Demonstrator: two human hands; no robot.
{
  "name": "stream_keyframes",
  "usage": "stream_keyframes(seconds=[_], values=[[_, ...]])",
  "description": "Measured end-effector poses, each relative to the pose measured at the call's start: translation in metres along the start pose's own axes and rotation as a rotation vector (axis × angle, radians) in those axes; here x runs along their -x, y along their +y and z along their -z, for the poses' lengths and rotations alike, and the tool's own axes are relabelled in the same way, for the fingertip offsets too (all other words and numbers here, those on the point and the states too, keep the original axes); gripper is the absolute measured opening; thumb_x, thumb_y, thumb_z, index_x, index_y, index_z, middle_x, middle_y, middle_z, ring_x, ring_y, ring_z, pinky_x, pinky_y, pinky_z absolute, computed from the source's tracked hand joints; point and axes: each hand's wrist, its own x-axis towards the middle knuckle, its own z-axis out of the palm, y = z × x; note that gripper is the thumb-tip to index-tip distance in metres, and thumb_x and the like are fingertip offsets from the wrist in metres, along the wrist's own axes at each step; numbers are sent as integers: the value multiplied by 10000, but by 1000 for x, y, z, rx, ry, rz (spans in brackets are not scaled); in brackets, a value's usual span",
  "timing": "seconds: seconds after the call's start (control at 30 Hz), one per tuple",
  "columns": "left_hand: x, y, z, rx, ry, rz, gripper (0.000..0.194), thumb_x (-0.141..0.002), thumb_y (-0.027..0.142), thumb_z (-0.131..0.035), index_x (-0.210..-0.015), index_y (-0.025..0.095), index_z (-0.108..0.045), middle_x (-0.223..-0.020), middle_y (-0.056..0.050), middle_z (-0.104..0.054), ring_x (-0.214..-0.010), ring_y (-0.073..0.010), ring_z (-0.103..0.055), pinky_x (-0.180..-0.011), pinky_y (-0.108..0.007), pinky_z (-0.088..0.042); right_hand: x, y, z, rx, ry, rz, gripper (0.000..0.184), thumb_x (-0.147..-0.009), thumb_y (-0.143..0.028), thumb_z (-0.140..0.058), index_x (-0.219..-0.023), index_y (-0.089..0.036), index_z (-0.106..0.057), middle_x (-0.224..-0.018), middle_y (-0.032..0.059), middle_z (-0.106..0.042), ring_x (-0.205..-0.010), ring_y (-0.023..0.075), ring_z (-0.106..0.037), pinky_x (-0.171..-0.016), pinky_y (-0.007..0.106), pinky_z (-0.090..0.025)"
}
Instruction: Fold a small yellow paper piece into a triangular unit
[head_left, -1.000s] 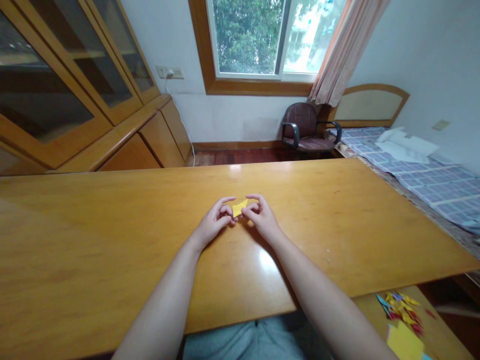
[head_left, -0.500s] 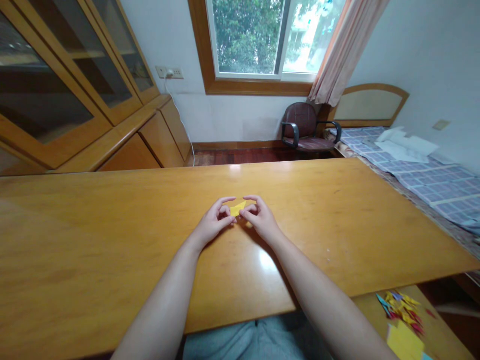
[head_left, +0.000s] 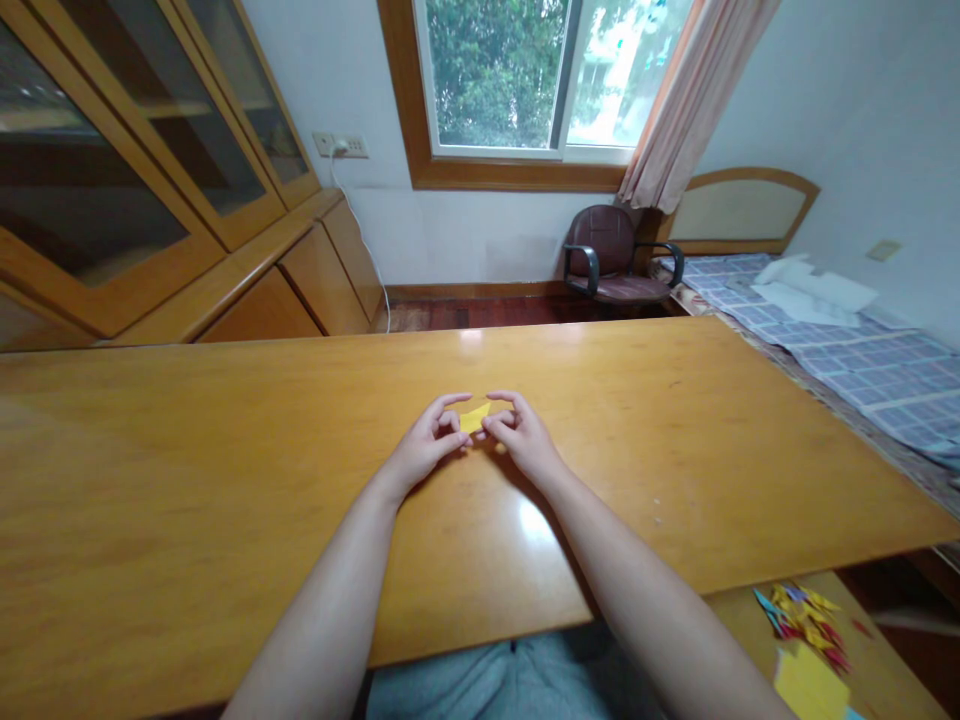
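A small piece of folded yellow paper (head_left: 474,418) is held between my two hands, over the middle of the wooden table (head_left: 247,480). My left hand (head_left: 435,432) pinches its left end with thumb and fingers. At the other end, the thumb and fingers of my right hand (head_left: 517,428) grip the paper. Both index fingers arch above it, their tips apart. The paper has a pointed corner at its upper right; its ends are partly hidden by my fingers.
Lower right, a lower surface (head_left: 889,650) bears a pile of small colourful folded papers (head_left: 806,615) and yellow paper sheets (head_left: 811,685). Past the table stand an armchair (head_left: 611,255) and a bed (head_left: 862,350). A glass-door cabinet (head_left: 202,230) lines the left.
My right thumb and fingers have shifted very slightly on the paper's right end. Otherwise the hands and the paper stay in place.
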Motion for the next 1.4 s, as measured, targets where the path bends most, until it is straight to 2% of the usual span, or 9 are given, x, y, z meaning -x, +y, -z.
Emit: stream_keyframes(seconds=[0.13,0.3,0.4,0.53,0.73,0.97,1.1,1.27,1.4], values=[[1,2,-1,-33,11,1,559,-783,247,-715,-1301,228,-506,-697,74,-491,-684,-127,-596,-722,-281,-487,-1,0,-1,17,9,1,461,-812,-397,-674,-1190,-220,-479,-695,-44,-678,-658,137,-661,-656,270,-484],[1,2,-2,-78,2,-10,561,-781,239,-703,-1307,223,-506,-691,67,-516,-694,-129,-591,-707,-268,-467,-1,-1,-3,68,-12,5,591,-717,-268,-747,-1229,-227,-453,-676,-96,-580,-594,105,-572,-603,240,-445],[1,2,-3,-111,1,-6,557,-777,232,-698,-1301,223,-510,-690,66,-524,-687,-127,-586,-702,-267,-466,-1,0,-2,101,-8,10,574,-727,-250,-729,-1240,-226,-474,-636,-108,-534,-555,98,-525,-568,231,-411],[1,2,-2,-84,0,-9,549,-780,229,-692,-1298,230,-511,-707,66,-533,-683,-125,-589,-711,-277,-479,0,0,1,52,-13,16,536,-750,-285,-720,-1229,-219,-488,-635,-98,-572,-559,100,-540,-579,233,-413],[1,2,2,-52,-11,-43,541,-815,244,-670,-1318,200,-477,-728,39,-596,-690,-136,-598,-709,-281,-481,-1,-4,3,-5,3,-35,616,-731,-346,-748,-1266,-188,-487,-641,-59,-667,-576,119,-594,-563,236,-422],[2,2,5,-116,15,-79,573,-803,220,-648,-1342,183,-455,-723,25,-623,-667,-139,-586,-695,-273,-466,-5,-1,5,-55,77,-34,623,-692,-381,-784,-1223,-191,-520,-599,-78,-653,-599,133,-635,-649,273,-474],[1,3,1,-140,8,-85,484,-805,245,-655,-1260,197,-495,-749,21,-640,-703,-148,-611,-736,-288,-476,-5,3,6,-52,91,-14,592,-703,-372,-783,-1212,-206,-530,-612,-80,-641,-641,142,-656,-667,277,-480],[-1,1,-2,-241,80,-42,273,-788,348,-712,-968,190,-581,-766,19,-618,-707,-140,-604,-695,-265,-467,-4,3,6,-37,64,6,525,-731,-349,-762,-1193,-206,-557,-647,-65,-653,-659,133,-643,-681,271,-479],[-3,-3,-2,-290,107,-39,247,-799,391,-708,-880,183,-602,-777,9,-623,-684,-134,-597,-659,-255,-465,-2,-1,5,-6,43,-4,460,-730,-361,-762,-1131,-197,-606,-672,-47,-660,-656,128,-623,-655,259,-467]])
